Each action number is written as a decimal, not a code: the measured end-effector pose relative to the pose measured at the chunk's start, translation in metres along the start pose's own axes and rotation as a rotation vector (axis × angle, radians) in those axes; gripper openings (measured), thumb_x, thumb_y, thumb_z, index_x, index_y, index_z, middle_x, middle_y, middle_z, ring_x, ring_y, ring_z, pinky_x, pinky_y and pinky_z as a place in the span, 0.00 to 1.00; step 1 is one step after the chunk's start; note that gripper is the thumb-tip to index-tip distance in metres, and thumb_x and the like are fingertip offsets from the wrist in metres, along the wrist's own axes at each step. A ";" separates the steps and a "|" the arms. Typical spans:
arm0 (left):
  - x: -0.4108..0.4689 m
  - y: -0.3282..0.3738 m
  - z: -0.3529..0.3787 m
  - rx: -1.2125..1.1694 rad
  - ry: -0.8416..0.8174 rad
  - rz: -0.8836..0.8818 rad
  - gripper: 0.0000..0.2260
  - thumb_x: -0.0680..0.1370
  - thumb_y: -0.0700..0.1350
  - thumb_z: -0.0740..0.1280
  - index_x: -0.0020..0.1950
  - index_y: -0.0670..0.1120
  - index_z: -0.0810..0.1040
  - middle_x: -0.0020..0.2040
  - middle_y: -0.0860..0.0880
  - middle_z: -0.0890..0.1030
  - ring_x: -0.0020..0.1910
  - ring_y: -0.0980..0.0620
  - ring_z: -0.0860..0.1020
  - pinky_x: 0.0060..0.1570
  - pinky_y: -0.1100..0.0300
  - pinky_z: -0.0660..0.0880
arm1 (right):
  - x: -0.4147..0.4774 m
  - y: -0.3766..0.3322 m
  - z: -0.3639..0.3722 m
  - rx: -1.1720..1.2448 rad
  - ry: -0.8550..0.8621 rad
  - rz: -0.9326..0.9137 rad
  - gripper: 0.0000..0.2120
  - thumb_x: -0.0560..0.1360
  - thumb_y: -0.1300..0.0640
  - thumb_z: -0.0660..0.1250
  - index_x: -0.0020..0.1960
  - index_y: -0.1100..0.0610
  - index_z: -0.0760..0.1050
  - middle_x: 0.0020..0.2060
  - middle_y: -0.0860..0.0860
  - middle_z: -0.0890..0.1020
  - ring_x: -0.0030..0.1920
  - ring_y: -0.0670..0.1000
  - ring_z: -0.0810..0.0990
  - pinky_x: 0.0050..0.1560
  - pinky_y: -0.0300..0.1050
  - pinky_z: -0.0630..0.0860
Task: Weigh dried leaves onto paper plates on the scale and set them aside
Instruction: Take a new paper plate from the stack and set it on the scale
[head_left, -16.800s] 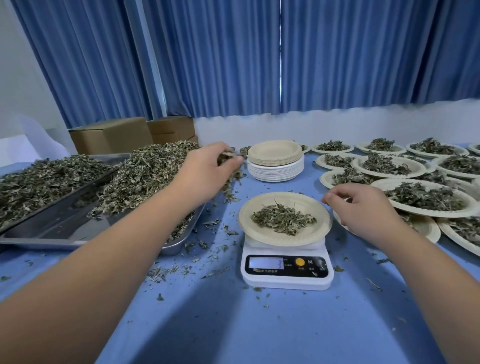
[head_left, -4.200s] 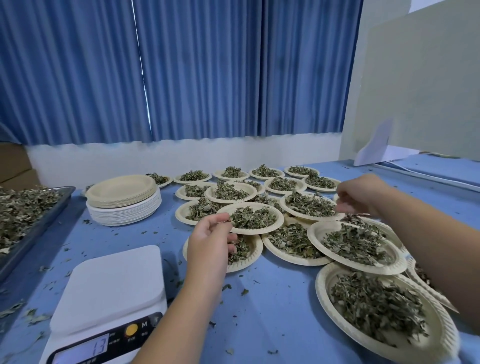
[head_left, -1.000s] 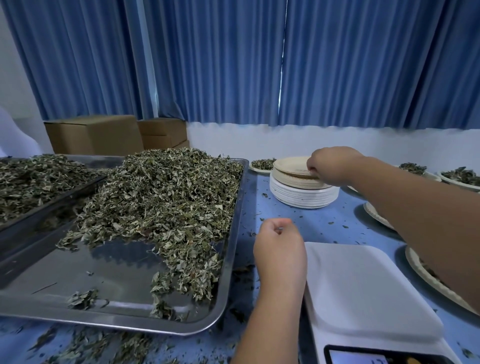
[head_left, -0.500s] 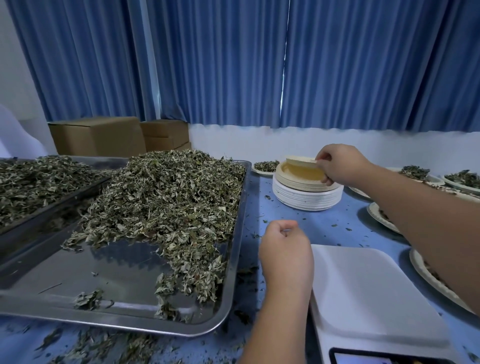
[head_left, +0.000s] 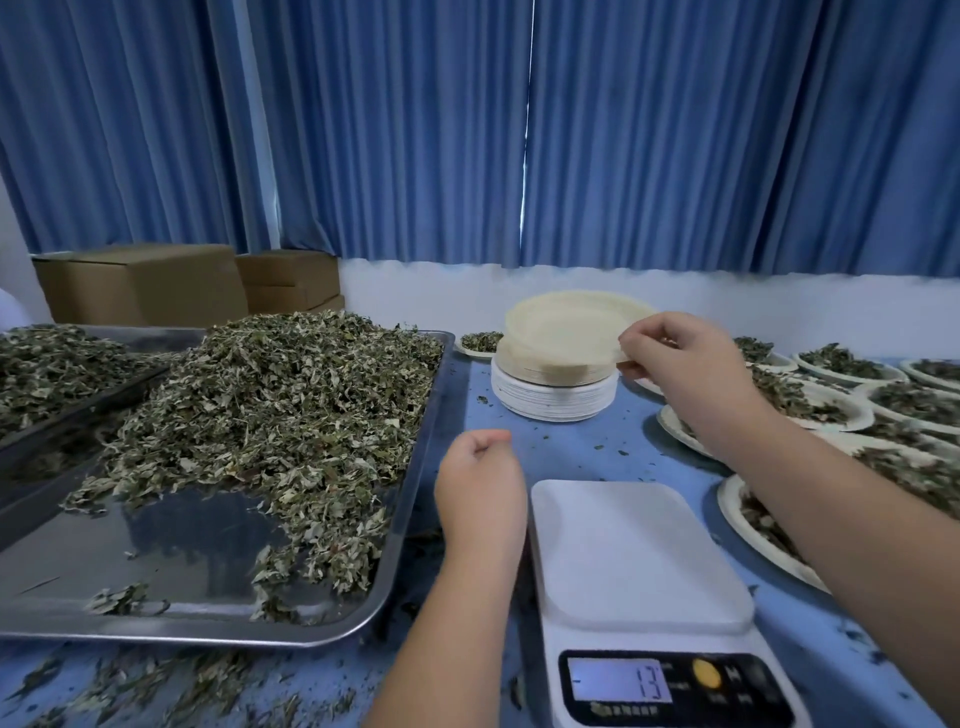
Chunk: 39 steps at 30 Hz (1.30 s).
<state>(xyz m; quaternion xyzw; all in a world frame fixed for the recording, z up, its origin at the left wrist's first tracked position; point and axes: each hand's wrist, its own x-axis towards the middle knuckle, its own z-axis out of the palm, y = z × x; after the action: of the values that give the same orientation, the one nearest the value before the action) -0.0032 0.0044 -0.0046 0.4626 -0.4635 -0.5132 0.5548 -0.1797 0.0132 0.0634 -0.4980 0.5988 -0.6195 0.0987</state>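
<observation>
My right hand pinches the right rim of one beige paper plate, tilted up off the stack of plates. My left hand hovers curled beside the left edge of the white scale and holds nothing that I can see. The scale's platform is bare and its display shows 13. A big heap of dried leaves fills the steel tray on the left.
Several filled plates crowd the right side of the blue table. A second tray of leaves sits far left. Cardboard boxes stand behind the trays. Loose leaf bits litter the front edge.
My right hand has lifted the top plate clear of the stack, tilting it up. My left hand has stayed beside the scale.
</observation>
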 end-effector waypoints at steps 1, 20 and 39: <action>-0.001 0.002 -0.001 -0.014 0.012 0.003 0.11 0.76 0.37 0.61 0.44 0.51 0.80 0.39 0.52 0.79 0.37 0.51 0.75 0.39 0.56 0.71 | -0.012 0.000 -0.006 0.023 -0.012 0.015 0.06 0.75 0.58 0.69 0.39 0.55 0.80 0.31 0.45 0.82 0.35 0.48 0.82 0.43 0.49 0.77; -0.021 0.017 -0.015 0.264 -0.102 -0.070 0.10 0.73 0.39 0.63 0.37 0.45 0.61 0.33 0.46 0.61 0.32 0.51 0.57 0.36 0.55 0.54 | -0.106 0.018 -0.066 -0.024 -0.179 0.223 0.15 0.73 0.70 0.64 0.46 0.51 0.79 0.36 0.42 0.81 0.21 0.45 0.71 0.22 0.34 0.66; -0.017 0.040 -0.054 0.611 0.177 0.499 0.07 0.77 0.47 0.60 0.46 0.56 0.76 0.51 0.48 0.76 0.44 0.47 0.77 0.41 0.54 0.72 | -0.103 0.026 -0.079 -0.344 -0.255 0.137 0.05 0.78 0.49 0.65 0.51 0.49 0.75 0.44 0.43 0.80 0.20 0.48 0.76 0.21 0.39 0.70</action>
<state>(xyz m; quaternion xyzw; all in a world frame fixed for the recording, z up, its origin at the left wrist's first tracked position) 0.0554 0.0256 0.0262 0.5218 -0.6434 -0.1593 0.5370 -0.2002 0.1316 0.0075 -0.5398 0.7108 -0.4321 0.1289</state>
